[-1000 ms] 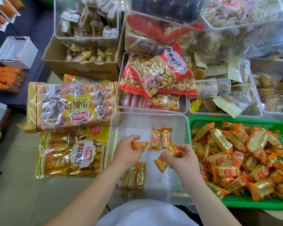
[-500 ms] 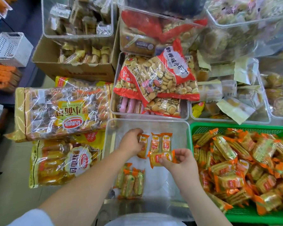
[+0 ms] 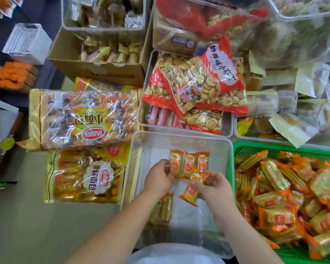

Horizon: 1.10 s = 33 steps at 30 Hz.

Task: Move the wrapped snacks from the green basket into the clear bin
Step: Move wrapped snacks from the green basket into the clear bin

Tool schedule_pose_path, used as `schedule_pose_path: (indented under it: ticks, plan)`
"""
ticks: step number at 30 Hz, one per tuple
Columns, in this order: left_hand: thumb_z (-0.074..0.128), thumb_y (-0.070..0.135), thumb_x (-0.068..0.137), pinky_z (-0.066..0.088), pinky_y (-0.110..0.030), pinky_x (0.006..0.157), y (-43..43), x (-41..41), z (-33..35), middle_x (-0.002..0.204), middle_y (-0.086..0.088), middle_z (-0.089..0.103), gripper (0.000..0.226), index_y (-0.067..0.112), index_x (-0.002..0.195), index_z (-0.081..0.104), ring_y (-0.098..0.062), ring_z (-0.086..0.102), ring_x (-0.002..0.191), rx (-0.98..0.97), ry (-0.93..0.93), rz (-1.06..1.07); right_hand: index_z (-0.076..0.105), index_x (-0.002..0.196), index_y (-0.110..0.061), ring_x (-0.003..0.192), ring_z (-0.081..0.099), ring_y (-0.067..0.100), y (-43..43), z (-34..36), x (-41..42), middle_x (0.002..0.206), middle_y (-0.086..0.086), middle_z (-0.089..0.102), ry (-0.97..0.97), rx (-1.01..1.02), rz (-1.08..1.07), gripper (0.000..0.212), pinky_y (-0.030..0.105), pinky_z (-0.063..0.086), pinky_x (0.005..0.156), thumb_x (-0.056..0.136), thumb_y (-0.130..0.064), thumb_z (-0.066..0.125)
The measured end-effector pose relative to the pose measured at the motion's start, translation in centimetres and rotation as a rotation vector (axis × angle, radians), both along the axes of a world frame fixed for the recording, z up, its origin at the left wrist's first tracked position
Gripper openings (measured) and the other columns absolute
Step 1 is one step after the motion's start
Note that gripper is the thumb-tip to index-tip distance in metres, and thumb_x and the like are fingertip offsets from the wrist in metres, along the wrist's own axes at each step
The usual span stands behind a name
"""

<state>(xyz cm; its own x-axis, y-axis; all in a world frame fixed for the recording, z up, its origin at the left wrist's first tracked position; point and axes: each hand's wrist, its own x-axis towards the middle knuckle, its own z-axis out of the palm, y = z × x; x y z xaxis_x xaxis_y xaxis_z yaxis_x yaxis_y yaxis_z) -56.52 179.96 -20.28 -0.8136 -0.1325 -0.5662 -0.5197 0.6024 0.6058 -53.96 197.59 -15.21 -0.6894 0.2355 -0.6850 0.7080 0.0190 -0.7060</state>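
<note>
I judge the job barely begun. The green plastic basket [image 3: 274, 147] on my right is heaped with orange-wrapped snacks [image 3: 274, 178], while the clear plastic bin [image 3: 137, 168] holds only a handful. My left hand [image 3: 158, 178] pinches the leftmost snack [image 3: 175, 164] of a row of three in the bin. My right hand [image 3: 213, 185] curls round a loose snack [image 3: 190, 193] over the bin.

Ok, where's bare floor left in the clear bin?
Bare: the strip between the row of three snacks and the far wall of the clear bin, and the floor right of the green-wrapped pair. Crowded mid-bin: left hand pinching that row, right hand holding a snack.
</note>
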Motion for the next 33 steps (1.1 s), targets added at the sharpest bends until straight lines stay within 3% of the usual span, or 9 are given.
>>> schedule_pose_path:
  ticks: [5, 10, 12, 16, 20, 23, 26, 30, 33]
  plan:
    - [0.066, 0.017, 0.099, 0.059, -0.039, 0.094, -1.9, 4.0, 2.7, 0.12, 0.003, 0.063, 0.047, 0.022, 0.145, 0.055, -0.014, 0.065, 0.103, 0.065, 0.018, 0.181, 0.065, 0.099, -0.021, 0.082, 0.069, 0.025, -2.5, -0.4, -2.3, 0.09, 0.005, 0.068, -0.03, 0.056, 0.168, 0.039, 0.056, 0.063, 0.081, 0.073, -0.01, 0.092]
    - [0.067, 0.029, 0.098, 0.054, -0.038, 0.101, -2.3, 8.7, 4.2, 0.125, 0.011, 0.061, 0.059, 0.026, 0.152, 0.043, -0.011, 0.065, 0.109, 0.115, 0.028, 0.29, 0.069, 0.105, -0.012, 0.071, 0.061, 0.016, -6.9, -0.9, -6.1, 0.076, -0.004, 0.062, 0.042, 0.176, 0.401, 0.038, 0.041, 0.057, 0.074, 0.074, -0.008, 0.09]
    - [0.063, 0.035, 0.094, 0.052, -0.042, 0.105, -2.1, 10.0, 4.3, 0.129, 0.017, 0.058, 0.056, 0.038, 0.147, 0.044, -0.013, 0.063, 0.118, 0.095, 0.015, 0.239, 0.068, 0.12, -0.011, 0.076, 0.063, 0.017, -8.0, -1.5, -7.5, 0.083, -0.003, 0.065, 0.045, 0.289, 0.512, 0.049, 0.036, 0.056, 0.074, 0.075, -0.017, 0.089]
    - [0.062, 0.034, 0.092, 0.045, -0.038, 0.111, -2.1, 10.9, 3.6, 0.136, 0.004, 0.054, 0.05, 0.03, 0.142, 0.056, -0.019, 0.057, 0.128, 0.011, -0.066, 0.136, 0.057, 0.14, -0.01, 0.083, 0.061, 0.02, -9.0, -2.3, -8.8, 0.115, 0.009, 0.069, 0.043, 0.399, 0.656, 0.06, 0.027, 0.044, 0.069, 0.085, -0.018, 0.08]
    - [0.062, 0.031, 0.095, 0.05, -0.034, 0.103, -3.0, 10.4, 3.1, 0.127, 0.001, 0.055, 0.035, 0.024, 0.129, 0.064, -0.024, 0.063, 0.117, -0.066, -0.104, 0.065, 0.053, 0.142, -0.011, 0.116, 0.062, 0.032, -9.5, -3.1, -8.3, 0.137, 0.012, 0.059, 0.168, 0.57, 0.79, 0.052, 0.036, 0.049, 0.087, 0.093, -0.016, 0.07]
    - [0.06, 0.029, 0.096, 0.052, -0.036, 0.096, -3.4, 9.7, 2.7, 0.123, -0.003, 0.056, 0.033, 0.02, 0.127, 0.062, -0.027, 0.064, 0.111, -0.118, -0.123, 0.0, 0.05, 0.142, -0.016, 0.116, 0.06, 0.031, -9.2, -3.0, -7.2, 0.142, 0.005, 0.048, 0.246, 0.637, 0.873, 0.049, 0.043, 0.051, 0.089, 0.097, -0.022, 0.069]
    - [0.062, 0.028, 0.094, 0.053, -0.038, 0.094, -3.4, 9.2, 2.4, 0.122, -0.006, 0.059, 0.036, 0.02, 0.129, 0.058, -0.029, 0.063, 0.112, -0.188, -0.132, -0.097, 0.062, 0.125, -0.019, 0.106, 0.062, 0.023, -8.5, -2.4, -6.2, 0.125, -0.002, 0.056, 0.268, 0.585, 0.801, 0.029, 0.039, 0.052, 0.086, 0.099, -0.031, 0.067]
    - [0.077, 0.041, 0.087, 0.052, -0.038, 0.093, -2.7, 8.7, 2.2, 0.126, -0.004, 0.06, 0.061, 0.021, 0.136, 0.046, -0.028, 0.061, 0.118, -0.244, -0.144, -0.176, 0.07, 0.105, -0.02, 0.084, 0.064, 0.01, -6.7, -1.3, -3.5, 0.088, -0.009, 0.067, 0.165, 0.438, 0.82, 0.012, 0.027, 0.052, 0.072, 0.097, -0.027, 0.066]
    - [0.074, 0.036, 0.089, 0.053, -0.04, 0.091, -2.1, 8.2, 2.4, 0.129, -0.005, 0.063, 0.068, 0.023, 0.145, 0.038, -0.029, 0.062, 0.119, -0.352, -0.149, -0.277, 0.067, 0.098, -0.026, 0.078, 0.061, 0.0, -4.9, -0.5, 0.0, 0.083, -0.013, 0.066, 0.129, 0.344, 0.785, 0.004, 0.017, 0.044, 0.065, 0.096, -0.028, 0.07]
